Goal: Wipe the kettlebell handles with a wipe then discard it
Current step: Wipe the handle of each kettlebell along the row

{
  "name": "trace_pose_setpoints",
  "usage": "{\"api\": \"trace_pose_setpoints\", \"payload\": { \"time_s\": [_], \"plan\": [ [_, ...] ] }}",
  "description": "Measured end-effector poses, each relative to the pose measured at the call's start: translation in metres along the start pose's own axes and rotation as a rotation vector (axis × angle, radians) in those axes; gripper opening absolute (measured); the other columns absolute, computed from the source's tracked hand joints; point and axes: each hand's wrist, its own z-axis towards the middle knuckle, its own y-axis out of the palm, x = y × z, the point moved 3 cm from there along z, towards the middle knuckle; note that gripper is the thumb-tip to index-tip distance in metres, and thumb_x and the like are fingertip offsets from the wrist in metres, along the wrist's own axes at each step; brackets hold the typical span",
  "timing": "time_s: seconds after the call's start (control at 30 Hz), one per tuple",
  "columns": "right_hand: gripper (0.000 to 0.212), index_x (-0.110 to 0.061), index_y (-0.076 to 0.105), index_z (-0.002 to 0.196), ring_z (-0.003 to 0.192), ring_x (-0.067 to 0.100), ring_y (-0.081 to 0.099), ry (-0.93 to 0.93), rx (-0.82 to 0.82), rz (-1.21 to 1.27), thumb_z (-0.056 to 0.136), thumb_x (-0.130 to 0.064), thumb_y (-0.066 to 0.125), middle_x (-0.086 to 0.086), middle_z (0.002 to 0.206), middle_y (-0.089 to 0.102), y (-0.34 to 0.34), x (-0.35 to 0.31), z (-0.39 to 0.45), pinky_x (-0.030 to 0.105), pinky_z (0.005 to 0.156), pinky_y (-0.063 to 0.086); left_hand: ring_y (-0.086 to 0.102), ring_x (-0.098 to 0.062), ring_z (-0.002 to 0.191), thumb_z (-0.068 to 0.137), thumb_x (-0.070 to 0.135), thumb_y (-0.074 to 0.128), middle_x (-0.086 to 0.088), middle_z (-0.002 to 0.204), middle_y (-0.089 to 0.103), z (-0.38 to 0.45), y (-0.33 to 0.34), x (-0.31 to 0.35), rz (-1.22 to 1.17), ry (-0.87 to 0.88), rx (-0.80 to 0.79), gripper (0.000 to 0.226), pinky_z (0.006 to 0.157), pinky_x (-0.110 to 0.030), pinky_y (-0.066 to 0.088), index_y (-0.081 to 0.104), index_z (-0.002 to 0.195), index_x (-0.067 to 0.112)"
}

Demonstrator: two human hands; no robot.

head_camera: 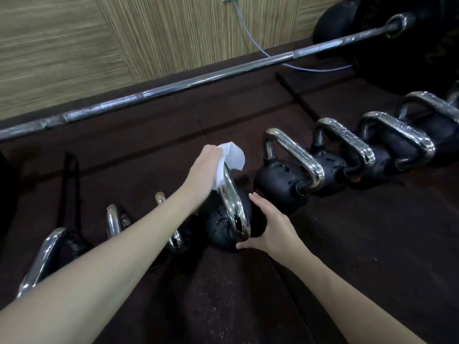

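Dark rubber floor (372, 244) under kettlebells; left hand (206, 170) grips wipe (231, 157), right hand (270, 227) flat, fingers apart.

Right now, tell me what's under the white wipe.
The white wipe drapes over the top of the chrome handle of the kettlebell being cleaned, held by the left hand. The handle's top bend is covered, so its surface there is hidden.

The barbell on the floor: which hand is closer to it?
Left. The left hand wipes the kettlebell handle, nearer the barbell; the right hand steadies the ball below.
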Motion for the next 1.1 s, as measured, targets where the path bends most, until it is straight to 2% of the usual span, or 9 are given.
{"api": "trace_pose_setpoints", "payload": {
  "time_s": [0.1,0.17,0.27,0.33,0.47,0.6,0.87,1.0,1.1],
  "plan": [
    [0.125,-0.035,0.039,0.155,0.15,-0.003,0.028,-0.016,0.01,0.028,0.047,-0.041,0.103,-0.023,0.159,0.033,0.001,0.002,0.001,0.033,0.125,0.029,0.054,-0.01,0.093,0.106,0.02,0.038,-0.012,0.087,0.065,-0.031,-0.001,-0.005,0.528,0.7,-0.043,0.034,0.097,-0.028,0.043,0.064,0.098,-0.001],
    [0.124,-0.034,0.04,0.155,0.149,-0.002,0.031,-0.03,0.023,0.026,0.047,-0.041,0.103,-0.018,0.16,0.039,0.001,0.004,0.002,0.033,0.124,0.033,0.055,-0.024,0.119,0.106,0.024,0.037,-0.005,0.106,0.065,-0.044,-0.001,-0.018,0.845,1.028,-0.091,0.034,0.116,-0.043,0.035,0.067,0.105,0.009],
    [0.114,-0.03,0.042,0.155,0.148,-0.003,0.034,-0.047,0.017,0.038,0.057,-0.041,0.099,-0.014,0.16,0.042,0.002,0.007,0.001,0.028,0.122,0.034,0.057,-0.035,0.122,0.098,0.03,0.053,-0.008,0.107,0.068,-0.067,0.015,-0.047,1.189,1.28,-0.102,0.029,0.119,-0.055,0.033,0.073,0.103,0.009],
    [0.099,-0.03,0.044,0.153,0.145,0.002,0.041,-0.029,0.002,0.049,0.067,-0.044,0.091,-0.01,0.157,0.047,0.002,0.006,0.0,0.031,0.12,0.038,0.057,-0.028,0.107,0.103,0.016,0.043,0.0,0.089,0.07,-0.078,0.036,-0.056,1.493,1.366,-0.058,0.037,0.111,-0.044,0.041,0.076,0.087,0.014],
    [0.086,-0.03,0.048,0.148,0.143,0.012,0.047,0.003,-0.012,0.057,0.067,-0.057,0.063,-0.005,0.154,0.051,0.001,-0.001,0.003,0.04,0.117,0.043,0.057,-0.019,0.076,0.094,0.023,0.043,0.004,0.073,0.065,-0.073,0.052,-0.033,1.405,1.331,-0.073,0.037,0.08,-0.034,0.042,0.071,0.069,0.018],
    [0.111,-0.035,0.045,0.15,0.144,0.001,0.042,-0.029,0.007,0.004,0.053,-0.047,0.098,-0.018,0.153,0.049,0.0,0.003,0.002,0.037,0.116,0.043,0.044,-0.024,0.065,0.085,0.042,0.023,0.004,0.058,0.042,-0.044,0.041,0.012,1.488,0.968,-0.221,0.041,0.075,-0.037,0.037,0.042,0.055,0.02],
    [0.127,-0.036,0.036,0.157,0.151,-0.002,0.025,-0.01,-0.001,0.011,0.048,-0.041,0.102,-0.017,0.164,0.032,0.002,0.004,0.001,0.022,0.124,0.022,0.044,-0.018,0.054,0.089,0.008,0.06,0.005,0.041,0.043,0.038,0.001,-0.001,0.369,-0.045,-0.145,0.035,0.051,-0.03,0.034,0.04,0.059,0.011],
    [0.128,-0.035,0.036,0.157,0.151,-0.003,0.025,-0.013,0.005,0.017,0.048,-0.041,0.102,-0.017,0.164,0.032,0.001,0.005,0.001,0.024,0.125,0.024,0.05,-0.007,0.064,0.09,0.038,0.056,0.017,0.074,0.054,0.008,0.01,-0.012,-0.037,0.021,0.109,0.019,0.063,-0.027,0.045,0.053,0.08,0.023],
    [0.127,-0.035,0.037,0.156,0.151,-0.004,0.026,-0.025,0.008,0.027,0.047,-0.042,0.102,-0.015,0.164,0.033,0.001,0.005,0.002,0.028,0.126,0.026,0.054,0.016,0.098,0.106,0.029,0.041,0.033,0.1,0.053,-0.032,0.009,-0.022,0.189,0.494,0.122,0.014,0.09,-0.013,0.043,0.053,0.107,0.022]
  ]
}}
